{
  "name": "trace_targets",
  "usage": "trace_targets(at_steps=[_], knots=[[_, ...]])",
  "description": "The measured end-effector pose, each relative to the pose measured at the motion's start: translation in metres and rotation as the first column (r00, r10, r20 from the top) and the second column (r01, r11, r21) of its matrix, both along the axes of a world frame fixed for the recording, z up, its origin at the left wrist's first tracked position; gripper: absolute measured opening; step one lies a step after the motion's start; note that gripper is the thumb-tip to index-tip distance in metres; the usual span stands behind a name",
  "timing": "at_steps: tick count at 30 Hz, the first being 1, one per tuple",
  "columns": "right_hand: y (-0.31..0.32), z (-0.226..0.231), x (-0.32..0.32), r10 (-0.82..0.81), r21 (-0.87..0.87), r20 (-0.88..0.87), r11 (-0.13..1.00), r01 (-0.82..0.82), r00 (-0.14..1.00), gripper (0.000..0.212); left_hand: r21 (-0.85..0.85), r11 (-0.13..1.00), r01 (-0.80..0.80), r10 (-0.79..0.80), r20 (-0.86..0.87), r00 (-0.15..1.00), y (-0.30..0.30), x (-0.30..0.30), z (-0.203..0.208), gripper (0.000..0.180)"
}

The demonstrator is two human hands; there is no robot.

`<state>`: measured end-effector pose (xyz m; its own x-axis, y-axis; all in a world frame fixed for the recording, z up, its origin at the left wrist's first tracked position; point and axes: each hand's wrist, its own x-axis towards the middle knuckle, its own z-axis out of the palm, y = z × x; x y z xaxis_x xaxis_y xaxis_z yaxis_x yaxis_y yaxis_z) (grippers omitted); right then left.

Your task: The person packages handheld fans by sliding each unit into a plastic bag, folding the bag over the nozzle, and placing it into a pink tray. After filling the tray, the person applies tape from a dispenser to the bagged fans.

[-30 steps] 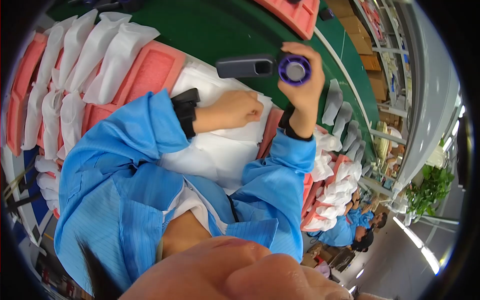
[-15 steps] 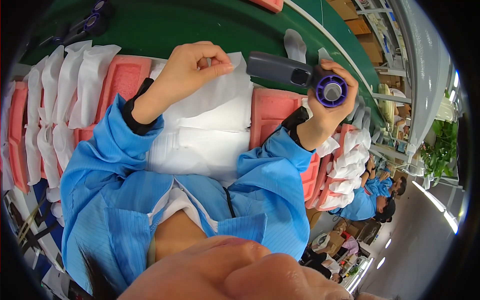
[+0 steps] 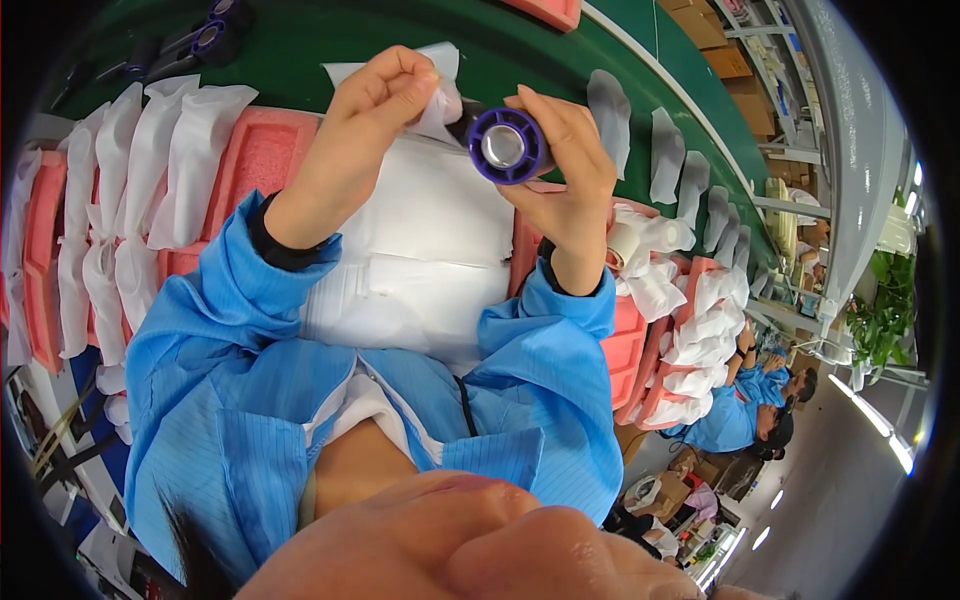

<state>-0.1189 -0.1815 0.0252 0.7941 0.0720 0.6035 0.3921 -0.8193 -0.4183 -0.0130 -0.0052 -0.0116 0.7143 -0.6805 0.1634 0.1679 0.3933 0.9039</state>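
Observation:
My right hand (image 3: 572, 160) is wrapped round the head of a dark grey hair dryer (image 3: 508, 146), whose round end with a purple ring faces up. The dryer's handle points to the left and its far end is hidden by a thin white foam sleeve (image 3: 440, 105). My left hand (image 3: 375, 105) pinches that sleeve between thumb and fingers, close beside the handle. Beneath both hands lies a stack of flat white sleeves (image 3: 430, 220) on the bench in front of me.
Pink foam trays (image 3: 265, 150) holding white-wrapped items (image 3: 150, 165) flank the stack. More wrapped pieces (image 3: 700, 325) fill trays on the right. Unwrapped dryers (image 3: 205, 40) lie far left on the green bench (image 3: 330, 30). Grey sleeved pieces (image 3: 667, 155) line its right edge. Co-workers (image 3: 745, 405) sit beyond.
My right hand has brought the dryer leftward and turned its ring end upward. My left hand has lifted a white sleeve from the stack, and the sleeve now meets the handle.

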Motion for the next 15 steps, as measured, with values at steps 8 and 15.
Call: trace_targets(at_steps=[8, 15], knots=[[0.009, -0.013, 0.005, -0.032, -0.063, 0.082, 0.997, 0.037, 0.996, 0.080, -0.020, 0.984, -0.175, 0.174, -0.026, 0.984, -0.007, 0.000, -0.002, 0.018], [0.014, -0.019, 0.011, -0.063, -0.062, 0.244, 0.995, 0.080, 0.968, 0.080, 0.117, 0.981, -0.154, 0.144, 0.090, 0.986, -0.001, 0.015, -0.004, 0.015]])
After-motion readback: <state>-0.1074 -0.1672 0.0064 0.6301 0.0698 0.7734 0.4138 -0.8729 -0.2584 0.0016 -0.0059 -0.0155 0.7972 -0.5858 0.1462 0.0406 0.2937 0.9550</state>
